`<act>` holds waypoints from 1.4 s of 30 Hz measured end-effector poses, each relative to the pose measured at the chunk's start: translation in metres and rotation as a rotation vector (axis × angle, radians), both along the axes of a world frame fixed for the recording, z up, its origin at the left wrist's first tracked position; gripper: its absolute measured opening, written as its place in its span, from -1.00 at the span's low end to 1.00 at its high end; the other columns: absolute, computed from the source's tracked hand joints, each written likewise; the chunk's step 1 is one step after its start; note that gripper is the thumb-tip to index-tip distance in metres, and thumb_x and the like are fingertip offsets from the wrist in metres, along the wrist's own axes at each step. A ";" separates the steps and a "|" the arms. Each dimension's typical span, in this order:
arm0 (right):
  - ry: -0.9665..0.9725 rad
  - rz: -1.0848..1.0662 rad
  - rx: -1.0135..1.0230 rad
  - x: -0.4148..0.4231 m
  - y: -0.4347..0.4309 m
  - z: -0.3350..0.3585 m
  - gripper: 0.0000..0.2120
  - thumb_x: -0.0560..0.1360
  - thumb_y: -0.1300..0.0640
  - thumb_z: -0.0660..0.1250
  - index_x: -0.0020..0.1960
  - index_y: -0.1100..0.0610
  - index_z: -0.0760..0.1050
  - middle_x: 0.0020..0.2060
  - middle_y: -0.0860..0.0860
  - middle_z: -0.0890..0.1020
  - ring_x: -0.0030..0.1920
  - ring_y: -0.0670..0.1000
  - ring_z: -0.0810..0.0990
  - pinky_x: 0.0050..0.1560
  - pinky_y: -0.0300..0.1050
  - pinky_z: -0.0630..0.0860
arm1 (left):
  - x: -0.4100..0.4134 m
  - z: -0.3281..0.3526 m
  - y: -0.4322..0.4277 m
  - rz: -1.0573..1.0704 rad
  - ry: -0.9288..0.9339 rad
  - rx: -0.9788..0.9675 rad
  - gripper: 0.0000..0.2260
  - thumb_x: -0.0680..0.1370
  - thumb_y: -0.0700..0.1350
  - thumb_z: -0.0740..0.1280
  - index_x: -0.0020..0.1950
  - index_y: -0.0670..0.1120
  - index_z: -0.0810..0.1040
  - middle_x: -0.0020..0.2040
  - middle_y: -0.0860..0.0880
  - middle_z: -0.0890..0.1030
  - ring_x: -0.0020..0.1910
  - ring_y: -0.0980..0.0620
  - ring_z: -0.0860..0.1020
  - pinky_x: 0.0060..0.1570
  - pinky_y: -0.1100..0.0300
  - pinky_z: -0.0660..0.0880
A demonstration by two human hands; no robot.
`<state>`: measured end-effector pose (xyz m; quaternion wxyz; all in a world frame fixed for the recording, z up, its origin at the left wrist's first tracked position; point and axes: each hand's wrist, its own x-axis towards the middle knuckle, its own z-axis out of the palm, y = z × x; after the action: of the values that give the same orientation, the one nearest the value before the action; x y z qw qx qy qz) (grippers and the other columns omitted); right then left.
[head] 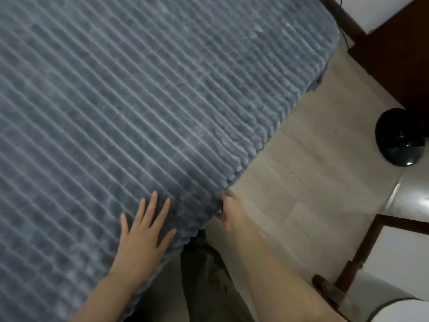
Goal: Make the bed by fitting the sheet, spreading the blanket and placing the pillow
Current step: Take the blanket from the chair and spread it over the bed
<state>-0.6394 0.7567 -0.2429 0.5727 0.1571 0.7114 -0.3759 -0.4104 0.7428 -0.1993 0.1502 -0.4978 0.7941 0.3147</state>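
Observation:
A grey-blue ribbed fleece blanket (pixel 139 101) covers the whole bed top and hangs over its right side. My left hand (pixel 145 231) lies flat on the blanket near the bed's near corner, fingers spread. My right hand (pixel 228 211) is at the blanket's hanging edge just right of that corner; its fingers curl into the fabric and are partly hidden by it. No sheet or pillow is in view.
Pale wooden floor (pixel 301 182) runs along the bed's right side. A round black fan base (pixel 399 138) stands on it at the right. Dark wooden furniture (pixel 394 54) fills the upper right, and a wooden stand leg (pixel 362 249) is at the lower right. My trouser leg (pixel 206 275) is below the corner.

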 end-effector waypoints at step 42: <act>0.855 2.744 -0.658 0.226 -0.033 0.013 -0.29 0.59 -0.29 -0.10 0.52 -0.06 -0.43 0.45 -0.02 -0.51 0.41 0.29 -0.54 0.37 0.50 -0.27 | 0.231 -0.019 0.144 1.103 -0.165 0.185 -0.45 0.60 0.25 -0.09 0.42 0.34 -0.43 0.45 0.28 -0.46 0.51 0.09 -0.35 0.37 -0.44 -0.12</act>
<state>-0.4138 0.7242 -0.2298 0.2329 -0.8796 0.2958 0.2909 -0.1794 0.8869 -0.2185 0.0680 -0.8467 0.3713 0.3749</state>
